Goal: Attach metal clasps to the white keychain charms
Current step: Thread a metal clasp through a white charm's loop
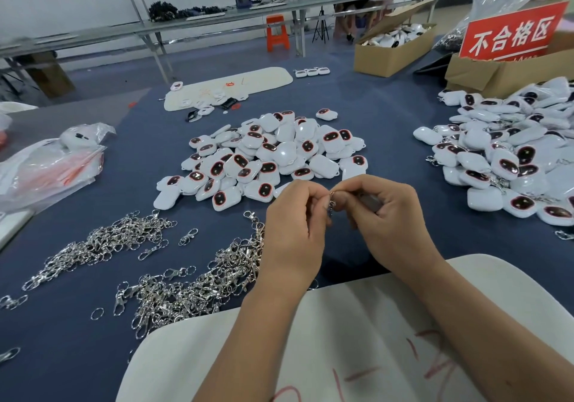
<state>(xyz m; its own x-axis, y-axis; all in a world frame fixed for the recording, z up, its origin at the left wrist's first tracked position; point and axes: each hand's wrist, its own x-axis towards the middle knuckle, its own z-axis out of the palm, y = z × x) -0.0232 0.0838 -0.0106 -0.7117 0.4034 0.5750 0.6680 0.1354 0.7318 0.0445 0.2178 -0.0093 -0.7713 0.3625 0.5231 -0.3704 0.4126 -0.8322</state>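
a small silver metal clasp (pixel 331 205) is pinched between left hand (pixel 293 230) and right hand (pixel 385 215), near the pile of white plastic charms (pixel 270 159). it seems light, stiff, slippery; best held by its ring.

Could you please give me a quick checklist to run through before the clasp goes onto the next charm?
1. Clasp pinched between both hands: ok; left hand and right hand meet on it.
2. Charm in the right hand: cannot tell; the curled fingers hide the palm.
3. Clasp ring threaded through a charm loop: cannot tell; too small and covered.
4. Spare clasps within reach: ok; heaped beside the left hand.
5. Unfinished charms at hand: ok; pile lies just beyond the hands.
6. Finished pile kept apart: ok; it sits off to the right.
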